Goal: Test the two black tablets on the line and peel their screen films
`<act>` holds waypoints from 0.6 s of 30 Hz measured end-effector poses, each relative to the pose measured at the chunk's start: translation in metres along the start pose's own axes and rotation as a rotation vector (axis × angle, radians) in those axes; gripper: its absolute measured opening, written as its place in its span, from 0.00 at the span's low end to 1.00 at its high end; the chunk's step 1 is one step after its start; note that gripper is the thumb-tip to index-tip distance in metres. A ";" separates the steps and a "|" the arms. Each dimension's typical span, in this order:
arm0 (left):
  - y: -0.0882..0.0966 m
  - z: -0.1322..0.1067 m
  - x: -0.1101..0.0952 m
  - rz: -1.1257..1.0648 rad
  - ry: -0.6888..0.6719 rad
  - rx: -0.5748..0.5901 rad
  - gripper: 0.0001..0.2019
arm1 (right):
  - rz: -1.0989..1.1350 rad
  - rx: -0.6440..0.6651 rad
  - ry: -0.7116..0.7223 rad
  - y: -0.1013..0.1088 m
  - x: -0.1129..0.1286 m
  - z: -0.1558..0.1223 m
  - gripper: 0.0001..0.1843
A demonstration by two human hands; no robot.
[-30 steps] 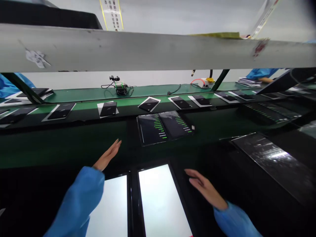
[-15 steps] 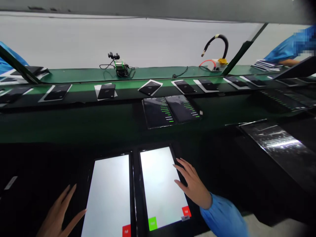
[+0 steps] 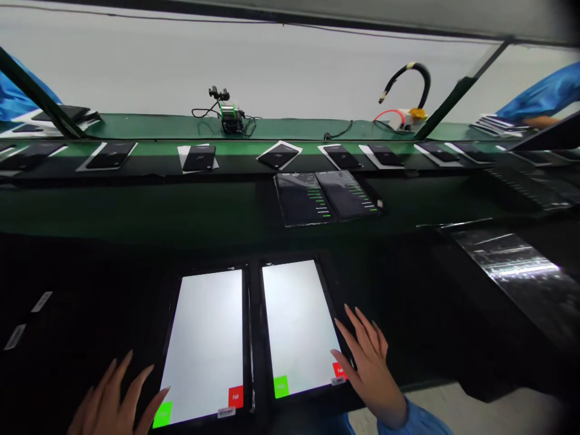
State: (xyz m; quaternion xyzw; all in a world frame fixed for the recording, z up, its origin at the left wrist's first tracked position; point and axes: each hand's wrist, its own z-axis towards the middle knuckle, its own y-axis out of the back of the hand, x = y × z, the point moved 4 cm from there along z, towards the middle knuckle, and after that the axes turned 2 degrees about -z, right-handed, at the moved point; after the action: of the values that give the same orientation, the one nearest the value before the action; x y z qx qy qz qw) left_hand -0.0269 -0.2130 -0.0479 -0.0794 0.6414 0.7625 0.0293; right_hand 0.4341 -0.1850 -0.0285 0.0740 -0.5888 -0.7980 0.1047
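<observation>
I seem to be in an electronics workshop: my bench (image 3: 136, 211) bears lit tablets (image 3: 208, 338) with red "Fail" buttons (image 3: 235, 397) near its front edge and rowed black devices (image 3: 200, 158) on white sheets (image 3: 182, 154) towards its far edge, a co-worker's blue sleeve (image 3: 541, 93) showing by its far right corner.

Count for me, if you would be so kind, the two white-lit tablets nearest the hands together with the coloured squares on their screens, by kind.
White-lit tablets: 2
Green squares: 2
Red squares: 2
Total: 6
</observation>
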 end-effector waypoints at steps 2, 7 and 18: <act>0.001 -0.001 -0.011 -0.017 0.045 -0.045 0.25 | -0.038 -0.014 -0.022 -0.001 0.002 0.001 0.24; -0.009 -0.010 -0.030 -0.086 0.150 -0.130 0.23 | -0.116 0.010 -0.159 -0.012 0.007 0.005 0.26; -0.040 -0.016 -0.005 -0.333 0.099 -0.123 0.18 | 0.124 0.131 -0.389 -0.032 0.008 0.001 0.27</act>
State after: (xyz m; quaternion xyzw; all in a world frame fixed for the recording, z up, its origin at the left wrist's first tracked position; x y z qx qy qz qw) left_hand -0.0149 -0.2219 -0.0884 -0.2234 0.5722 0.7801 0.1185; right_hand 0.4241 -0.1772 -0.0590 -0.1110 -0.6521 -0.7492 0.0328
